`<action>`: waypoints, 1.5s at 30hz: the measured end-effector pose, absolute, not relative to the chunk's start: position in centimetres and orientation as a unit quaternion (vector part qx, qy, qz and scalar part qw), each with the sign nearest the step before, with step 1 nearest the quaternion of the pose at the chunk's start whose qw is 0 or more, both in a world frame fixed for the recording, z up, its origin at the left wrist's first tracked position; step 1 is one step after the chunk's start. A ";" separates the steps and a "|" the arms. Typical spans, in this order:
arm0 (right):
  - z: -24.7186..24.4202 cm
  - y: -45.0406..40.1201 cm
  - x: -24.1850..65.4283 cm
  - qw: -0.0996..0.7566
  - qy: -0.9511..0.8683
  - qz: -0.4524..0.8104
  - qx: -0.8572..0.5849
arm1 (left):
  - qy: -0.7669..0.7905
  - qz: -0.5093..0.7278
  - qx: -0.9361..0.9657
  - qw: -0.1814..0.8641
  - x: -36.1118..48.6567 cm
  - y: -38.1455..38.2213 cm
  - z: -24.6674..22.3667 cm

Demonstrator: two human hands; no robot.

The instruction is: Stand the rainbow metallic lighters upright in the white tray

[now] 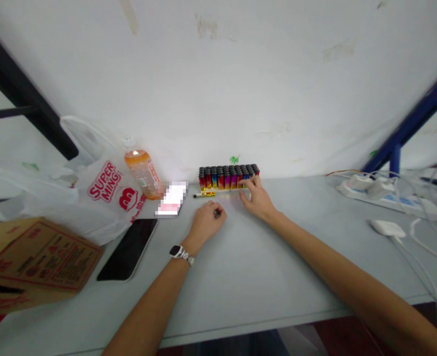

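Note:
Several lighters [225, 182] with black tops and shiny multicoloured bodies stand upright, packed in rows against the wall. My right hand [257, 198] is at the right end of this block, its fingertips at the front lighters and its thumb apart below them. A single gold lighter [204, 195] with a black end lies on its side in front of the block's left part. Nearer to me, my left hand [208, 220] rests on the table with its fingers curled in. A dark spot shows inside those fingers, and I cannot tell whether it is an object or shadow.
Left of my hands are a lit phone [173, 199], a dark phone [128, 249], an orange drink bottle [143, 173], a white plastic bag [100, 198] and a cardboard box [44, 262]. On the right are a power strip [392, 198], a white charger [387, 228] and loose cables.

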State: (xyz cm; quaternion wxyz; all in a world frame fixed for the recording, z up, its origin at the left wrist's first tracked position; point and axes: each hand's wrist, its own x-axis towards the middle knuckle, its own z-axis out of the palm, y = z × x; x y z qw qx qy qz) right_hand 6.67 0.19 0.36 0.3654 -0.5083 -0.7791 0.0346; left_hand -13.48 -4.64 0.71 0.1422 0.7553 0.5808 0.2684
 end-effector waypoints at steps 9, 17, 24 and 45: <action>2.0 1.5 -2.2 0.120 -0.862 0.053 -0.489 | 0.616 0.227 0.739 0.151 -16.1 -4.2 1.2; 3.2 2.2 -3.0 0.081 -0.858 0.025 -0.507 | 0.639 0.282 0.697 0.161 -17.3 -3.6 1.3; 2.2 0.4 1.5 0.207 -0.845 0.140 -0.473 | 0.587 0.496 0.622 0.151 -16.2 -3.3 1.4; -0.2 -3.8 3.3 0.488 -0.528 0.577 -0.387 | 0.465 0.548 0.621 0.312 -12.2 -5.7 1.2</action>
